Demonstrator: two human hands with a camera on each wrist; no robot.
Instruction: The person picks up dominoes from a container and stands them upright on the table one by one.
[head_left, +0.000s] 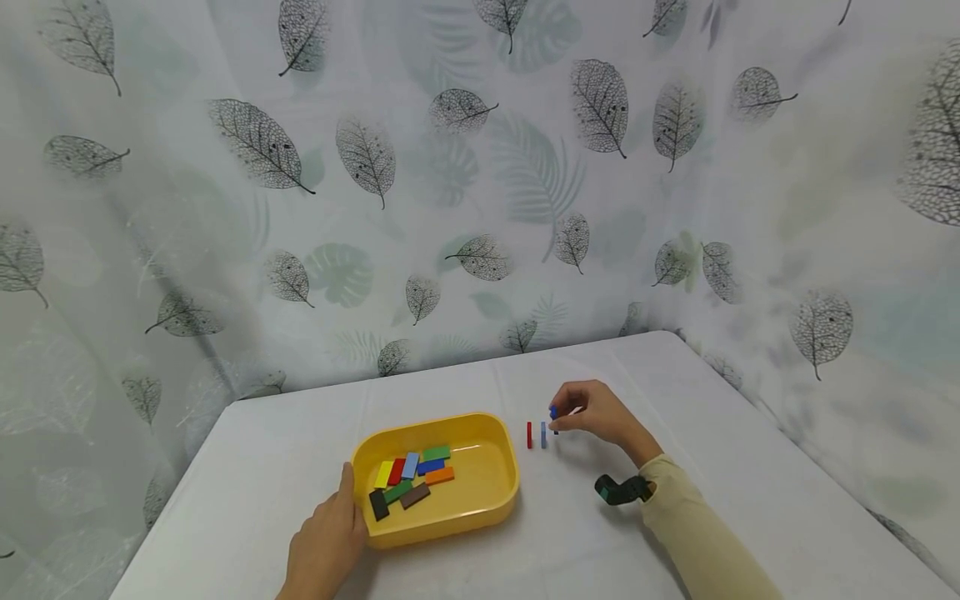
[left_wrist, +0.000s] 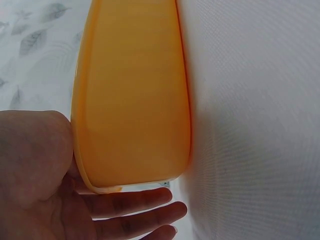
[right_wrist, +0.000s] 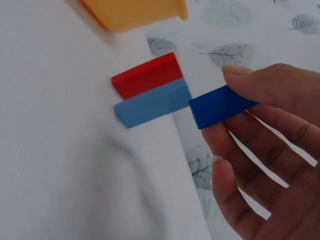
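Note:
My right hand pinches a dark blue block, a flat domino-like piece, between thumb and fingers. It is held just right of a light blue block and a red block, which stand on edge side by side on the table. My left hand rests against the left end of the yellow tray, its fingers extended along the outside in the left wrist view. Inside the tray's left half lie several flat blocks: yellow, red, blue, green, orange, brown and black.
A white-covered table carries everything. Behind it and along the sides hangs a leaf-patterned curtain. A black strap with a camera sits on the right wrist, close above the table.

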